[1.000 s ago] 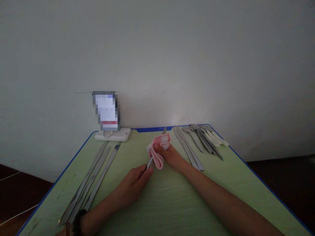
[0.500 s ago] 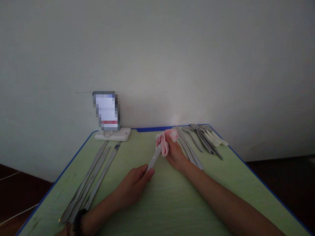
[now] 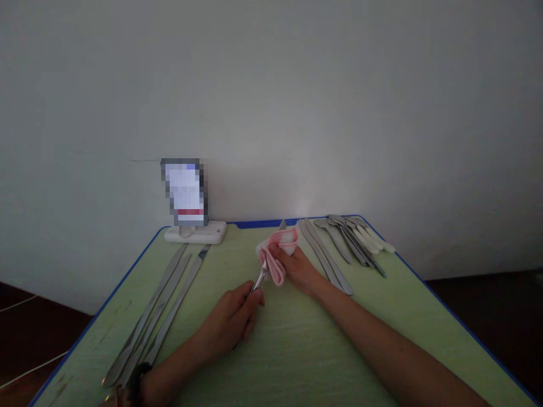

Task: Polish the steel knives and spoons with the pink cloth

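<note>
My left hand [image 3: 233, 316] is closed around the handle of a silver table knife [image 3: 261, 276], held above the middle of the table. A pink and white cloth [image 3: 278, 265] is wrapped about the knife, and the tip pokes out past its far side. My right hand [image 3: 299, 268] grips this cloth, pressing it round the metal; some of its fingers are hidden. To the right of the cloth lie two table knives [image 3: 324, 254] side by side. Three more knives [image 3: 156, 311] rest on the left, their near ends close to my left wrist.
At the back right several spoons [image 3: 335, 240] and other cutlery overlap, beside pieces with white handles [image 3: 369, 240]. A phone [image 3: 186, 192] leans on a white stand [image 3: 203, 233] at the back left. The green table [image 3: 271, 362] has a blue edge and meets a wall [image 3: 297, 113].
The cloth and my right hand have slid down the knife toward my left hand, so less metal shows between them. The knife's tip now sticks out beyond the cloth.
</note>
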Tool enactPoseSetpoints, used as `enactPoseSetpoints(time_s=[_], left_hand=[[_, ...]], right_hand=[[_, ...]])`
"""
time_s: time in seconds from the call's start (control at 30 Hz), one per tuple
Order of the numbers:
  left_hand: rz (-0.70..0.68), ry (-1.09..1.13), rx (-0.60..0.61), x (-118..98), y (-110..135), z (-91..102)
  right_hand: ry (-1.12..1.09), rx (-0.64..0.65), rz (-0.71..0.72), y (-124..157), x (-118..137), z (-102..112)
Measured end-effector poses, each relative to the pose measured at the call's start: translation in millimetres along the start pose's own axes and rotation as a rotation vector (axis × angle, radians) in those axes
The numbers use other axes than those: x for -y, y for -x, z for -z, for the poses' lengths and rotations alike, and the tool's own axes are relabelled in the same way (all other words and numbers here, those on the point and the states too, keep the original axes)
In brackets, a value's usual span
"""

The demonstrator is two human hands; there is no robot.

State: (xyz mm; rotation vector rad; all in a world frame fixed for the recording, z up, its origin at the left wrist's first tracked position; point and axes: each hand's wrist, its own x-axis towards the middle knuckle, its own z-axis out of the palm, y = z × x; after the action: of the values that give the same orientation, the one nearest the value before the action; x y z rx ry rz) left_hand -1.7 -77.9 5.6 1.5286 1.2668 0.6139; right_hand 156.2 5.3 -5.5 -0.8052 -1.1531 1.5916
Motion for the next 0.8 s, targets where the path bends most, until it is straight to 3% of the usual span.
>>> enactPoseSetpoints(time_s=[0.1,0.3,0.43,0.57,0.8], left_hand=[[0.014,-0.028,-0.024,-2.1,-0.1,-0.9],[-0.001,-0.017,-0.014,-6.5,4.1,-0.1],[-0.011,0.059,0.015,-7.0,4.6,3.3],[-0.008,0.107,0.016,-5.1,1.9,6.5],[-0.035,0.179,-0.035,0.0,-1.3,7.3]], right_hand=[[0.012,0.004,-0.019,2.4,-0.3,-1.4],[-0.316,-0.187,0.015,-7.4,-1.2,2.6],[-0.464,-0.224,0.014,-14.0,-0.4,7.2],[-0.486,-0.185,0.009,-13.5,2.6,8.2],[-0.248,0.018,-0.024,-2.4,3.7,3.3]])
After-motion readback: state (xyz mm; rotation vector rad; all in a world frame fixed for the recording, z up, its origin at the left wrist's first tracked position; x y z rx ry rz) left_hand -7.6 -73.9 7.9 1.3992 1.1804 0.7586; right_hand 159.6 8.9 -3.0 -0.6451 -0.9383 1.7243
